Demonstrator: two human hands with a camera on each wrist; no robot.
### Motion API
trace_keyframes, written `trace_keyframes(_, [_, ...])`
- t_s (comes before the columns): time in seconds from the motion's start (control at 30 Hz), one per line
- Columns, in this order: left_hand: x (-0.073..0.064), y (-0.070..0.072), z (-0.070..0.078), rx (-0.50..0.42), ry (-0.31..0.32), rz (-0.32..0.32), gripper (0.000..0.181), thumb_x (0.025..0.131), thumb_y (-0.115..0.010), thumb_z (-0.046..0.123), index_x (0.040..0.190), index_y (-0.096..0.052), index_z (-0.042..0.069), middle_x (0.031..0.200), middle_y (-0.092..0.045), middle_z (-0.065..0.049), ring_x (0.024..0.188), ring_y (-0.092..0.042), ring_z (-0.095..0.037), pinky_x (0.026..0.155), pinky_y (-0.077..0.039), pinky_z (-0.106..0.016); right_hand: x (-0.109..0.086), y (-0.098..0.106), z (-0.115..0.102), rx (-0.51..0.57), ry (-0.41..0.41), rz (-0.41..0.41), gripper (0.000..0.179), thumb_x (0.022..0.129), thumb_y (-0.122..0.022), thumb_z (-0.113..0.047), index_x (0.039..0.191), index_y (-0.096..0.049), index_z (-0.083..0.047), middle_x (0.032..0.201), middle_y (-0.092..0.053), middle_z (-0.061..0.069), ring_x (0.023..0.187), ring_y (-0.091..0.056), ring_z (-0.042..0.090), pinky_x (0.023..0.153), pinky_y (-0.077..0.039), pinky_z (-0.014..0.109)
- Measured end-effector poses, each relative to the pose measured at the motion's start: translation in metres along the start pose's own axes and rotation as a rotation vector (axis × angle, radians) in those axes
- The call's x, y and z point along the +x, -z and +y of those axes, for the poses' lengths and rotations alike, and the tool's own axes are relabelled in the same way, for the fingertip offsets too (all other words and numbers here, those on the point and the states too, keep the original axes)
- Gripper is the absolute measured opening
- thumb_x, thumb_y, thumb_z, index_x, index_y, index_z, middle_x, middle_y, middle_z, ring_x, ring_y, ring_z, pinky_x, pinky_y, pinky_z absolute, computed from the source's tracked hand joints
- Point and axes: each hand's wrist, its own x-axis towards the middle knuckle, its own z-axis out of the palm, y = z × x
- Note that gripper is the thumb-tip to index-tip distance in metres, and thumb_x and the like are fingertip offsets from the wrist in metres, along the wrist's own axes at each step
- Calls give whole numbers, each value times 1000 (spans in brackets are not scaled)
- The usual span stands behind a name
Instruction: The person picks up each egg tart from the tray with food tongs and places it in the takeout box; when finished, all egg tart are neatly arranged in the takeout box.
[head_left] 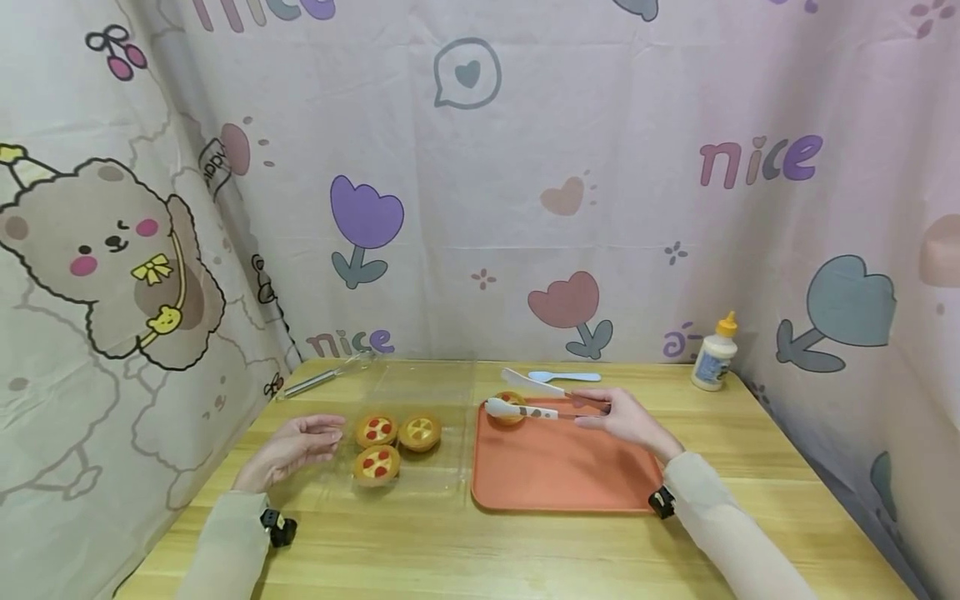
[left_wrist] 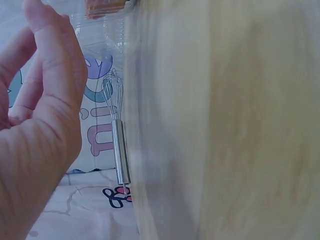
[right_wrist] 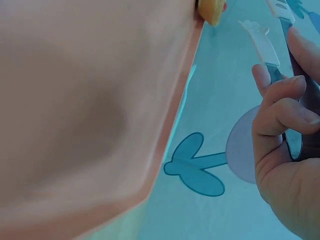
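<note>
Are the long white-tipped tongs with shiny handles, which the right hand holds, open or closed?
Open. The white-tipped tongs in the right hand have their tips spread apart, with a gap visible in the head view.

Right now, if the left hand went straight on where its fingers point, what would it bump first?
Probably the clear box, then the nearest tart. I can't tell how high the left hand is, so it might pass over both.
</note>
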Motion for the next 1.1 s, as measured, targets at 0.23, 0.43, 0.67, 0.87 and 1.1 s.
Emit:
trace_keyframes(0.23, [1,-1,0,-12,3,2,46,96,-61,6,138,-46,-5,111,-67,-8,91,-68,-17,87,-60,-32,-3,3,9,31,-33,-34,55,86,-76,-24,135,-59,-7,129,-64,19,122,-59,34,76,-51,22])
trace_keyframes(0.43, [1,-1,-2,-39,2,-1,46,96,-60,4,138,-46,-7,107,-68,-7,89,-69,-16,83,-61,-28,-3,5,9,68,-85,-59,58,87,-75,-23,138,-55,-3,134,-60,20,122,-59,35,81,-54,28])
trace_keyframes(0.67, [2,0,-2,-39,-6,-4,46,96,-59,4,139,-45,-8,107,-68,-7,89,-69,-16,82,-61,-28,0,2,11,44,-113,-59,54,88,-74,-26,136,-58,-8,130,-64,15,122,-60,30,97,-53,44])
trace_keyframes(0.87, [0,0,-1,-68,-10,-16,40,96,-58,1,136,-51,-2,108,-68,-7,90,-69,-15,81,-61,-26,3,-1,12,49,-110,-73,52,88,-74,-24,135,-59,-8,130,-65,14,121,-60,30,108,-44,53])
trace_keyframes(1.1, [-1,-1,0,-72,-19,-25,40,97,-58,2,136,-51,-2,107,-68,-7,90,-69,-15,81,-61,-26,4,-4,10,29,-88,-89,52,89,-74,-22,136,-58,-8,133,-63,11,125,-58,30,110,-41,54])
